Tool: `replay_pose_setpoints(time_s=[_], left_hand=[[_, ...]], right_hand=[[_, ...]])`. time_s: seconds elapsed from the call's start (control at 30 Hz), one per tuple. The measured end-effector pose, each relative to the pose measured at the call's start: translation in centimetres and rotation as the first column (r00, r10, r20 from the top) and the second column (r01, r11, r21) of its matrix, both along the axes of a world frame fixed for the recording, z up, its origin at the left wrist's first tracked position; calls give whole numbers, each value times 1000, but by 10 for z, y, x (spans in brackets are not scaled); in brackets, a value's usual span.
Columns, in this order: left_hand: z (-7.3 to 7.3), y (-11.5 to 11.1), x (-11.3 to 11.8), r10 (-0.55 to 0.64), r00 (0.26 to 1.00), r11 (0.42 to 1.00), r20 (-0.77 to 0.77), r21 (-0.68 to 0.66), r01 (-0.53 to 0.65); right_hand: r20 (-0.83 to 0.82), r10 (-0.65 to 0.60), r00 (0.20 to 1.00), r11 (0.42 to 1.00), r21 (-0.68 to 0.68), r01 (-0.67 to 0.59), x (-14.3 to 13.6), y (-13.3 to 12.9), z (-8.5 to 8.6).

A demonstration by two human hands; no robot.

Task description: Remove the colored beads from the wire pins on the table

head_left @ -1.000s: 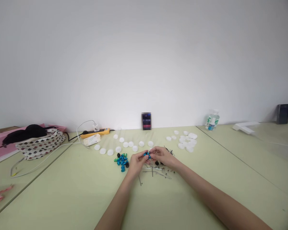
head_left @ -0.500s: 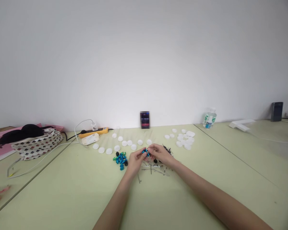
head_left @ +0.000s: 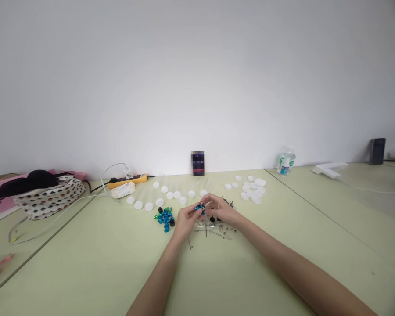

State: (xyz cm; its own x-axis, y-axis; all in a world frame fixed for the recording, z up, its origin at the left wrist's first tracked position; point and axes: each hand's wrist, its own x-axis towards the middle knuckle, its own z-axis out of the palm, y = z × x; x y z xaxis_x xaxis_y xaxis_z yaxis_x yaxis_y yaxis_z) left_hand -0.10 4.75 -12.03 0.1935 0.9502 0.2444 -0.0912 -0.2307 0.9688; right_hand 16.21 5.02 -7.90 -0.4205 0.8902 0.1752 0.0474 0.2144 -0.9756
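My left hand (head_left: 186, 220) is closed on a small shiny blue part (head_left: 199, 207) near the middle of the table. Right beside it, my right hand (head_left: 219, 209) has its thumb and fingertips curved at the same part; whether they grip anything is too small to tell. A pile of blue, green and black parts (head_left: 165, 219) lies left of my left hand. Thin metal rods (head_left: 213, 227), small bits and black pieces (head_left: 212, 218) are spread under and around my right hand, which hides some of them.
White round caps (head_left: 159, 202) stand behind my hands, with more white caps (head_left: 255, 192) to the right. A phone (head_left: 198, 163) leans on the wall. Farther out are a yellow power strip (head_left: 128, 181), a clear bottle (head_left: 286, 161) and a patterned bag (head_left: 52, 198).
The fingers of my right hand have lifted and spread slightly from the blue part, so more of it shows. My left hand holds nearly the same place. The whole view has shifted a little.
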Motion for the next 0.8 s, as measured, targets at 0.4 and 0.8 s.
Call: replay_pose_setpoints(time_s=[0.4,0.8], left_hand=[[2,0,-1,20,1000,1000,10,-21,-19],[4,-2,-1,28,999,999,18,-30,-27]], right_hand=[[40,11,999,1000,4,-12,0,0,-3],[119,-54,991,998,-38,59,0,4,-8]])
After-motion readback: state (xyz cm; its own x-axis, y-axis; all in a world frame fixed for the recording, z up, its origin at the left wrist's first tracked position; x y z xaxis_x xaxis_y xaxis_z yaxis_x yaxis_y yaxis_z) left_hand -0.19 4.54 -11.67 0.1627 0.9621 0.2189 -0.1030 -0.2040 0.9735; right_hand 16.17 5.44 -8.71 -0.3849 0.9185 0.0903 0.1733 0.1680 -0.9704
